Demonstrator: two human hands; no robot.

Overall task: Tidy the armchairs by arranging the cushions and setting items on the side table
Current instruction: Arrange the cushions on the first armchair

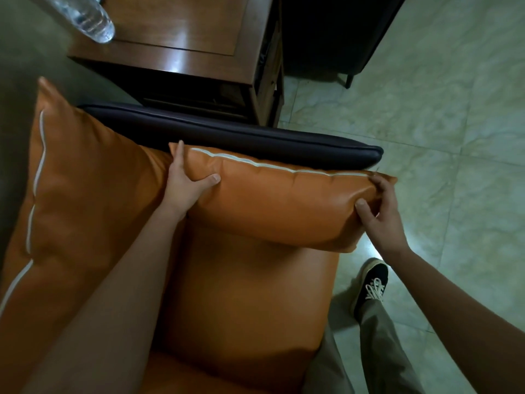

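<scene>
The cushion (272,200) was gripped at both ends against the armrest (227,135): pinched by the left hand (187,183) and the right hand (380,211).

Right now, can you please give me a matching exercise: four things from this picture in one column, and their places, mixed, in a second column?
1 water bottle
2 smaller cushion
3 larger cushion
4 shoe

A on the tiled floor
B on the side table
C upright at the left of the seat
D gripped by left hand and right hand, against the dark armrest

Pairs: 1-B, 2-D, 3-C, 4-A
</scene>
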